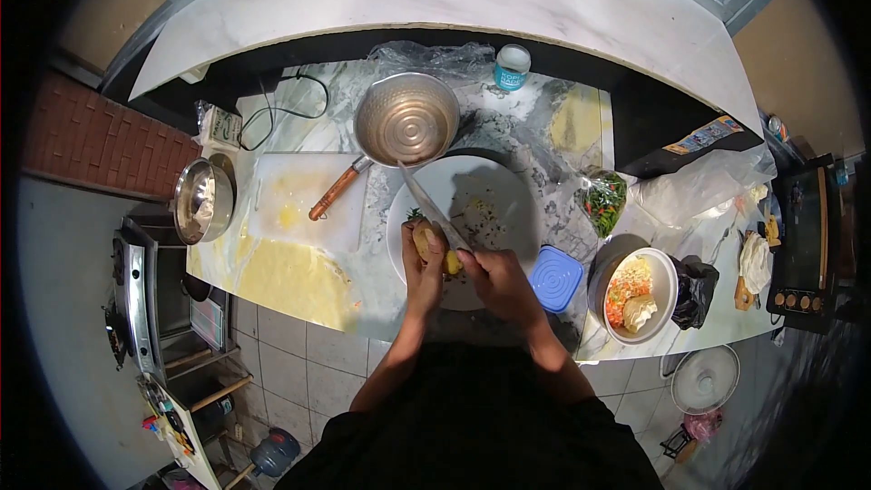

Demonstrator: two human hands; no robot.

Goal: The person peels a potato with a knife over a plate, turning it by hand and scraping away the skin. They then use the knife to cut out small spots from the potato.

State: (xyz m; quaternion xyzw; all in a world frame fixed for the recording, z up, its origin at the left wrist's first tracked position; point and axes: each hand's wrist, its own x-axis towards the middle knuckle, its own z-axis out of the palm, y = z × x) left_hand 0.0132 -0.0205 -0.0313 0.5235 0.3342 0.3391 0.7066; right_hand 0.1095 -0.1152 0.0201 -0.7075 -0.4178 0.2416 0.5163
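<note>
My left hand (424,279) is closed around a brownish-yellow potato (423,241), held over a large white plate (399,240). A knife (429,204) is gripped in my right hand (499,281), its blade pointing up and left across the plate. Yellow flesh shows between the two hands, close to the right fingertips. Small dark and greenish scraps (481,213) lie scattered on the plate. Beyond it stands a hammered metal saucepan (406,118) with a wooden handle.
Left of the plate are a white cutting board (304,209) and a metal bowl (201,201). On the right sit a blue lid (555,279), a bag of chillies (602,202) and a pot (667,286) of chopped vegetables. A blue-labelled jar (512,68) stands at the back.
</note>
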